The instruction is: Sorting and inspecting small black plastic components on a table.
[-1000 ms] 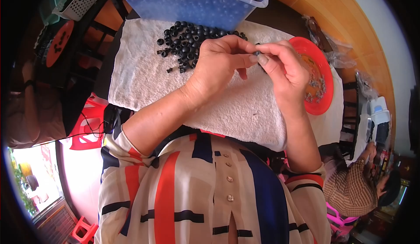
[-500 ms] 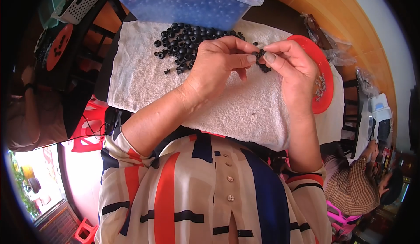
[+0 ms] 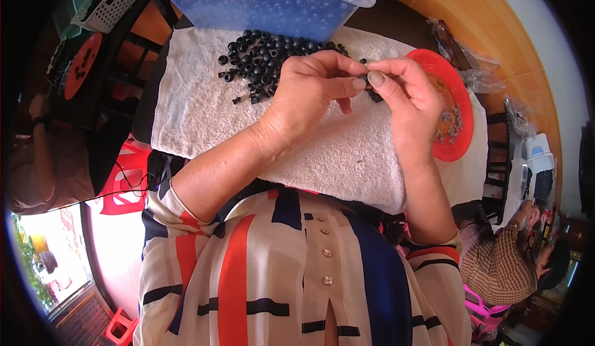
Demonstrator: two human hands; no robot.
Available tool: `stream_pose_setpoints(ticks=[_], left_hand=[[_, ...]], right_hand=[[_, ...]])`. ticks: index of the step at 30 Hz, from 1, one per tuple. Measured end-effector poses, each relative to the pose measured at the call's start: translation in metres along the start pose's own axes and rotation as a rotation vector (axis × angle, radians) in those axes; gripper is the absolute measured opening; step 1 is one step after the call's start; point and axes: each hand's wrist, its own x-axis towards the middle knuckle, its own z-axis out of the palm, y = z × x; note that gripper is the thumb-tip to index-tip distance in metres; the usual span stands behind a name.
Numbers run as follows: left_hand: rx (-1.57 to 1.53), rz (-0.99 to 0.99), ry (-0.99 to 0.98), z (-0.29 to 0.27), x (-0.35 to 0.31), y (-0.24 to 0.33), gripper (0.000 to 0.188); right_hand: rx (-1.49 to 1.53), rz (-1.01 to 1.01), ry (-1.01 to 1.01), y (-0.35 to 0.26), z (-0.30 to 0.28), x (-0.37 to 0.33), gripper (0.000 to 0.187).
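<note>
My left hand (image 3: pixel 308 85) pinches a small black part (image 3: pixel 364 78) between thumb and fingertips above the towel. Against the same part press the closed thumb and forefinger of my right hand (image 3: pixel 410 92), which hide most of it. Behind my left hand lies a heap of round, hollow black pieces (image 3: pixel 257 61), with smaller black bits at its near edge. A few more dark pieces (image 3: pixel 375 96) rest on the towel, partly covered by my right hand. Beside that hand is a red plate (image 3: pixel 466 98) bearing small grey pieces (image 3: pixel 451 126).
A white towel (image 3: pixel 204 110) covers the table. At its far edge stands a translucent blue tub (image 3: pixel 266 14) full of black pieces. Far left are a white basket (image 3: pixel 118 5) and another red plate (image 3: pixel 80 76). People sit at both sides; a red stool (image 3: pixel 127 181) is at left.
My right hand has shifted slightly left, its thumb and forefinger closing in on the fingertips of my left hand. More of the red plate shows. My left hand has hardly moved.
</note>
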Motion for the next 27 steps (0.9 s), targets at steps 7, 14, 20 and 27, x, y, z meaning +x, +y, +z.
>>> stream_pose_setpoints(ticks=[7, 14, 20, 27], left_hand=[[-0.027, -0.005, -0.003, 0.0002, -0.0004, 0.0022, 0.011], [0.015, -0.03, 0.004, -0.0007, -0.002, 0.0042, 0.011], [0.042, -0.018, 0.002, -0.0007, -0.0007, 0.0016, 0.012], [0.06, -0.035, -0.018, -0.0009, -0.0015, 0.0058, 0.013]], right_hand=[[0.033, 0.007, -0.031, -0.0031, -0.0028, 0.0032, 0.009], [-0.039, 0.003, -0.05, -0.0005, -0.0034, 0.0001, 0.01], [0.056, 0.04, -0.029, -0.0022, -0.0027, -0.0007, 0.01], [0.078, 0.036, -0.068, -0.0071, -0.0055, 0.0008, 0.011]])
